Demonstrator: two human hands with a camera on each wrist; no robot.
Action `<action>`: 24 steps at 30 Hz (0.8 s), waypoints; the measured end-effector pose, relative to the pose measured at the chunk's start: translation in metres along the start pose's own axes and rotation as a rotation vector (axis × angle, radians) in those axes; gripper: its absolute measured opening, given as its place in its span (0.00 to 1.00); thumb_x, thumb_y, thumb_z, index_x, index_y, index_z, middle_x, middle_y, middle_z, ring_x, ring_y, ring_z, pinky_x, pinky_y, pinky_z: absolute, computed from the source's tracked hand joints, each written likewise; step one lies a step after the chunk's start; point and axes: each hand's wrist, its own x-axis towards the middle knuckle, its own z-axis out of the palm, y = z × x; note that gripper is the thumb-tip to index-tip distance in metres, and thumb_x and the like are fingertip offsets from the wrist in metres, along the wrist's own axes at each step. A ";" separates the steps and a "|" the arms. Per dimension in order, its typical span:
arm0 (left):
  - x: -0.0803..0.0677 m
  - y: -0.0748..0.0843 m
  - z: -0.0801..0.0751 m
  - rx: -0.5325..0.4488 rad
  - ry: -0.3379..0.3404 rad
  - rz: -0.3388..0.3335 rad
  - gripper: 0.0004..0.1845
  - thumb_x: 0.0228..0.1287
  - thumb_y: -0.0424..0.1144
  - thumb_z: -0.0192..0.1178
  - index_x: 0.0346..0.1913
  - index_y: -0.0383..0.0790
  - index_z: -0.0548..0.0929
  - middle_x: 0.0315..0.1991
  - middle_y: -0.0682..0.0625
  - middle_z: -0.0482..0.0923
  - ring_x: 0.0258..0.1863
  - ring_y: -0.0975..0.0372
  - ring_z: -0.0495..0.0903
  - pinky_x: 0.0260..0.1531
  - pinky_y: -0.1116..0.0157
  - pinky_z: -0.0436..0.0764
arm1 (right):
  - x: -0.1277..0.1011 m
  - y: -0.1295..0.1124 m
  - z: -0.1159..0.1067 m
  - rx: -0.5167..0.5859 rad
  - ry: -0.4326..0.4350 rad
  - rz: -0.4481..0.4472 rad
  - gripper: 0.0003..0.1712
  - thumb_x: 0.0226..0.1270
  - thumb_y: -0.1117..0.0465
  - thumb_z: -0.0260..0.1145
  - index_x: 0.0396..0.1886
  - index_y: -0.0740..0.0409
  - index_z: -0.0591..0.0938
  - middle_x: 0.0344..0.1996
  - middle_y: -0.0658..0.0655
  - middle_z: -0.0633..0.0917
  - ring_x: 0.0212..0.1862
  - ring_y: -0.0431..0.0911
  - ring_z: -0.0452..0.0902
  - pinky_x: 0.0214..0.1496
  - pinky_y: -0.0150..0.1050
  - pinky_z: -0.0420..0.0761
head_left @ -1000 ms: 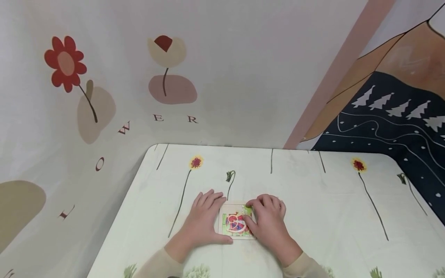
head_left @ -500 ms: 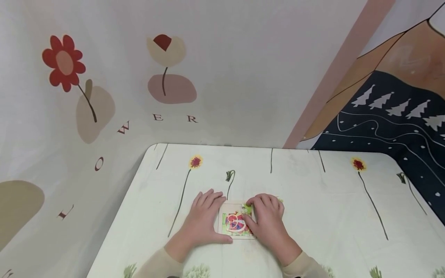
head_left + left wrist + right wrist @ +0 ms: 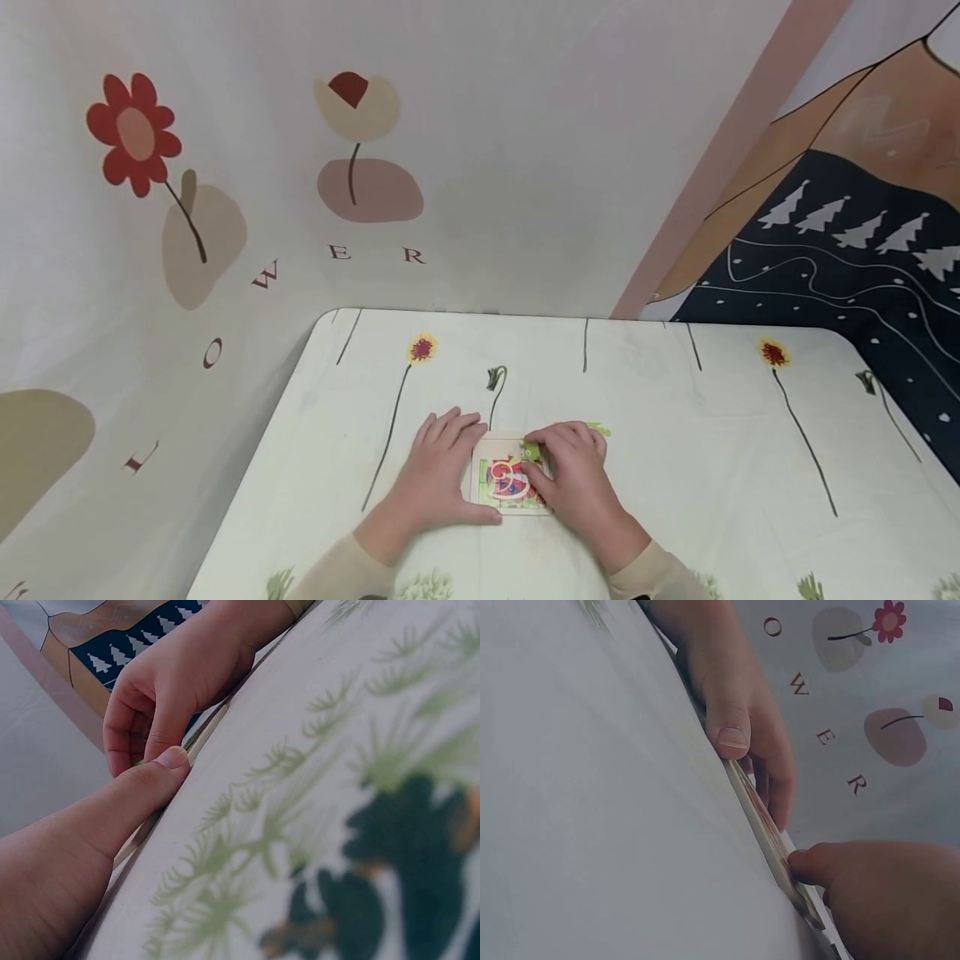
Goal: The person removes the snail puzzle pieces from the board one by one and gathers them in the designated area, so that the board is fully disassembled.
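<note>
puzzle: flat on counter, between your hands. left hand spread, steadying its left edge; right hand pinching green piece at far right corner.

1. I see the puzzle board with a pale wooden frame and a picture in red, blue, pink and green.
2. The puzzle piece is bright green.
3. The counter wears a cream cloth printed with thin dark stems and yellow-red flowers.
4. The wall shows red and beige flowers with maroon letters.
5. The sleeves look beige.
</note>
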 end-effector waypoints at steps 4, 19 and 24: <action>0.000 0.000 0.001 0.000 0.004 0.001 0.66 0.26 0.89 0.50 0.70 0.47 0.67 0.70 0.53 0.60 0.72 0.52 0.52 0.68 0.44 0.50 | 0.000 0.001 -0.001 -0.019 0.017 -0.011 0.20 0.50 0.50 0.77 0.44 0.44 0.83 0.42 0.40 0.82 0.50 0.42 0.67 0.58 0.57 0.53; 0.001 0.000 0.002 -0.007 0.022 0.009 0.66 0.26 0.88 0.52 0.69 0.46 0.67 0.69 0.52 0.62 0.71 0.51 0.54 0.68 0.43 0.50 | -0.001 0.004 -0.002 -0.057 0.099 -0.052 0.21 0.48 0.48 0.77 0.44 0.46 0.87 0.40 0.41 0.85 0.49 0.45 0.71 0.58 0.56 0.56; 0.002 -0.001 0.003 0.000 0.018 0.011 0.66 0.27 0.88 0.51 0.69 0.47 0.67 0.70 0.52 0.61 0.72 0.51 0.53 0.68 0.43 0.50 | 0.000 0.004 -0.005 0.013 0.138 -0.064 0.24 0.47 0.48 0.79 0.45 0.49 0.87 0.38 0.43 0.86 0.49 0.46 0.72 0.58 0.58 0.55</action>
